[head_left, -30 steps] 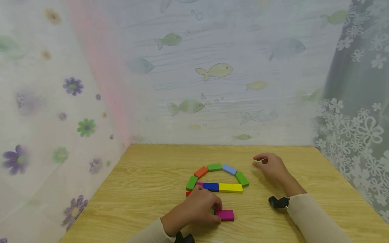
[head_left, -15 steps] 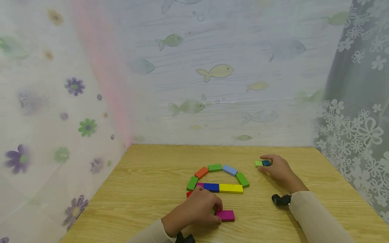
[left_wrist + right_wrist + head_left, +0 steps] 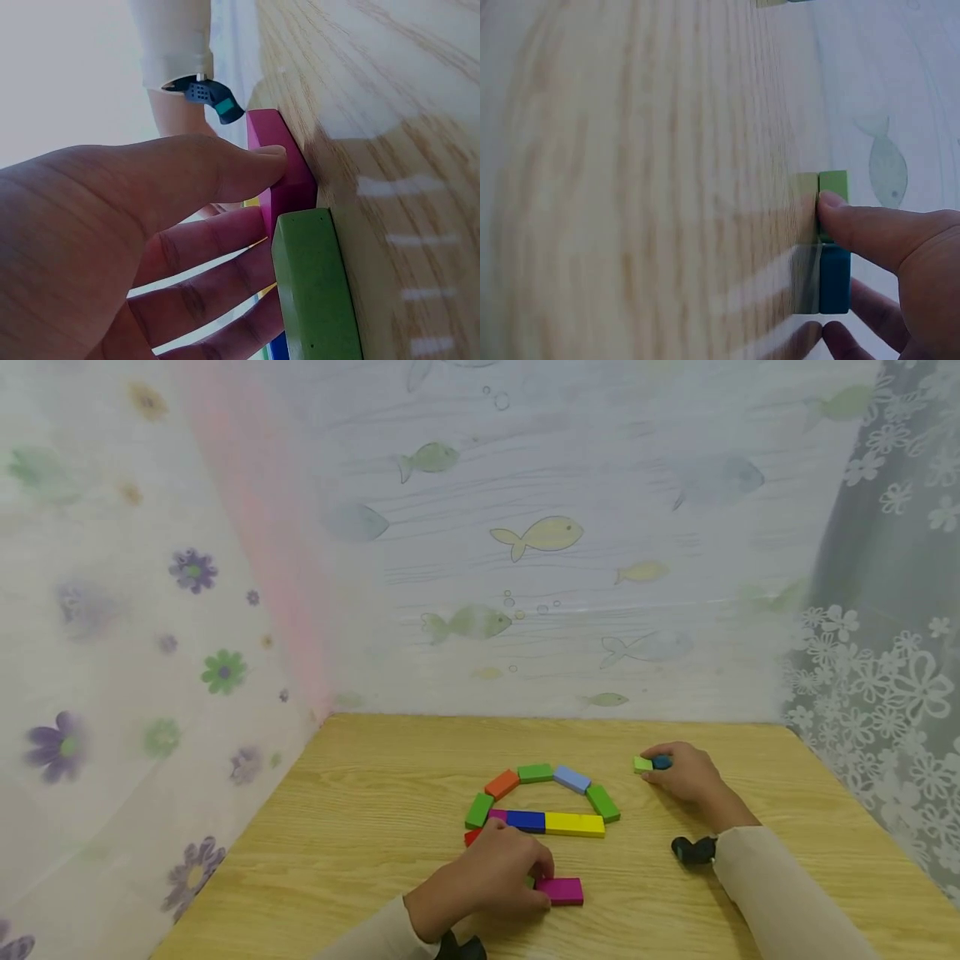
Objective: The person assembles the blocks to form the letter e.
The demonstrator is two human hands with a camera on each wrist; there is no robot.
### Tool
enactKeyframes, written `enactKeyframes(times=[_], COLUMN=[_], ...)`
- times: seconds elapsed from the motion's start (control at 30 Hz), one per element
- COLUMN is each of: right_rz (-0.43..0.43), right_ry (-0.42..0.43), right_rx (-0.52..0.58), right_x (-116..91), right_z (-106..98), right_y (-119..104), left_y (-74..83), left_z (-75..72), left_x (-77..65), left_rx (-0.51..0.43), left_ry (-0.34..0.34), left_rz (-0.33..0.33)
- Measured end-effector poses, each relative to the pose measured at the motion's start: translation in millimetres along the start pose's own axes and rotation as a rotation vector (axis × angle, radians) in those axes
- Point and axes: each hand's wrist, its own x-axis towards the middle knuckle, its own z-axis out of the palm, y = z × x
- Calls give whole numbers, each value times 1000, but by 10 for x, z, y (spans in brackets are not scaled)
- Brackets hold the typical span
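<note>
My left hand (image 3: 491, 877) pinches a magenta block (image 3: 562, 892) on the table, thumb on its near side and fingers on the far side. End to end with it lies a green block (image 3: 316, 285), mostly hidden under the hand in the head view. Farther back on the right, my right hand (image 3: 688, 774) has thumb and forefinger on either side of a light green block (image 3: 642, 765). A dark teal block (image 3: 835, 277) stands against that one, beneath the hand's arch. The right thumb lies on the light green block's side in the right wrist view.
An arch of green, orange and light blue blocks (image 3: 572, 779) lies mid-table. Along its base run a blue block (image 3: 526, 822) and a yellow block (image 3: 574, 824); a red block (image 3: 472, 837) is partly hidden by my left hand. Printed curtains surround the wooden table (image 3: 360, 793).
My right hand has shifted slightly right, and the light green and teal blocks have come into view at its fingers, which have closed in on the light green one. The left hand stays put.
</note>
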Motion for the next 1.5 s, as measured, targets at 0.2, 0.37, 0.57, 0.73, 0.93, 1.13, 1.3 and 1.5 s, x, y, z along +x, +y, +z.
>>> enactKeyframes(times=[0.2, 0.37, 0.57, 0.73, 0.93, 1.13, 1.3, 1.5], right_rz=[-6, -20, -4, 31, 30, 41, 25, -10], right_ry=[0, 14, 41, 45, 62, 81, 80, 91], right_rx=[17, 33, 57, 92, 113, 128, 115, 79], right_x=[12, -35, -84, -122, -230, -365, -470, -565], right_z=[21, 1, -8, 4, -3, -21, -10, 14], right_y=[5, -34, -46, -56, -149, -270, -356, -406], left_y=[9, 14, 19, 17, 22, 28, 32, 27], left_z=[-10, -14, -11, -12, -14, -17, -19, -18], left_x=[-9, -11, -14, -16, -22, -14, -7, -3], left_rx=[-5, -8, -15, -14, -27, -33, -34, -34], left_ry=[-4, -5, -8, -7, -12, -17, -32, -30], left_rz=[-16, -22, -24, -20, -18, -20, -33, -31])
